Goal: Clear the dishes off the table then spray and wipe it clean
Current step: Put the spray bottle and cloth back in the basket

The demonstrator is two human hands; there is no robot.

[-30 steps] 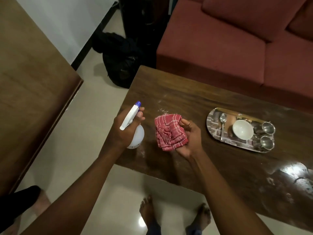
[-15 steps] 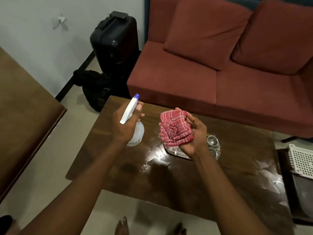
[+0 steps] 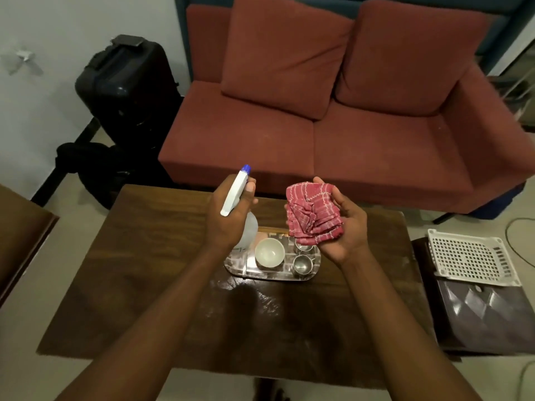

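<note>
My left hand [image 3: 230,218] grips a white spray bottle [image 3: 235,195] with a blue nozzle, held above the dark wooden table [image 3: 139,273]. My right hand [image 3: 344,227] holds a folded red checked cloth [image 3: 311,215] beside it. Under both hands a steel tray [image 3: 240,263] rests on the table's far middle. On it stand a white bowl [image 3: 269,252] and two small steel cups [image 3: 301,265]; one cup is partly hidden by the cloth. White smears mark the tabletop near me.
A red sofa [image 3: 333,134] runs along the table's far side. A black suitcase [image 3: 127,85] and dark bag [image 3: 89,166] stand at the left. A white perforated basket [image 3: 472,256] lies on a dark stool at the right. Another wooden surface [image 3: 20,233] is at the left edge.
The view has swung up and to the right, so the tray now sits under my hands. Both hands keep their hold on the bottle and cloth, raised side by side.
</note>
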